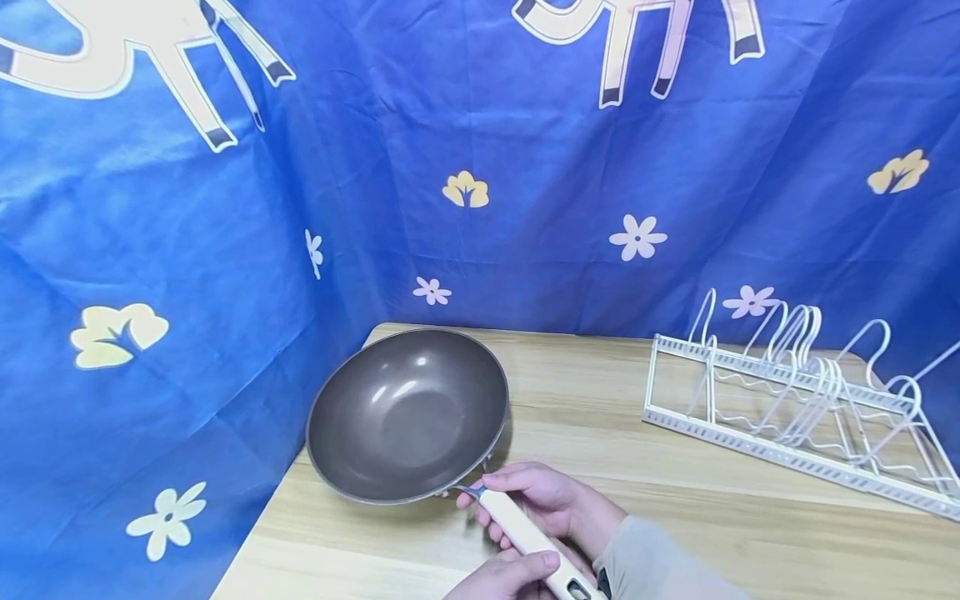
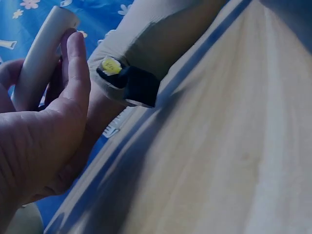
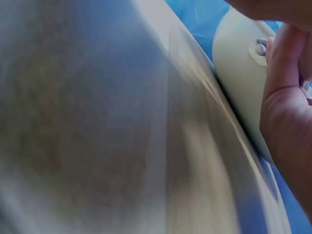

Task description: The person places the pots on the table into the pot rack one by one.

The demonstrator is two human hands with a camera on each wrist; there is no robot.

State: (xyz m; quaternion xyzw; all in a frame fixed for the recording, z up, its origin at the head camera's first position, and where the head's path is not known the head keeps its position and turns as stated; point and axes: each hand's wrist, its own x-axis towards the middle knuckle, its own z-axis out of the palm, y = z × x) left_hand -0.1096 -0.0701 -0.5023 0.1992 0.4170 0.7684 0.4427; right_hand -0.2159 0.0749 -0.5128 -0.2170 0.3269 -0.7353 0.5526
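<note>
A deep frying pan (image 1: 423,417), dark grey inside with a cream handle (image 1: 517,523), is tilted over the left part of the table in the head view. Its pale outer wall (image 3: 236,63), with a rivet plate, shows in the right wrist view. My right hand (image 1: 555,504) grips the handle close to the pan, thumb on top and fingers beneath. Lower down, my left hand (image 1: 506,577) holds the handle near its end, which has a hanging hole; the thumb lies across it. In the left wrist view, the left hand (image 2: 46,122) has its fingers around the handle.
A white wire rack (image 1: 795,408) with upright looped dividers stands at the right of the wooden table (image 1: 585,400). Blue patterned cloth (image 1: 525,167) hangs behind the table and along its left side. A dark wrist device (image 2: 141,87) sits on the right sleeve.
</note>
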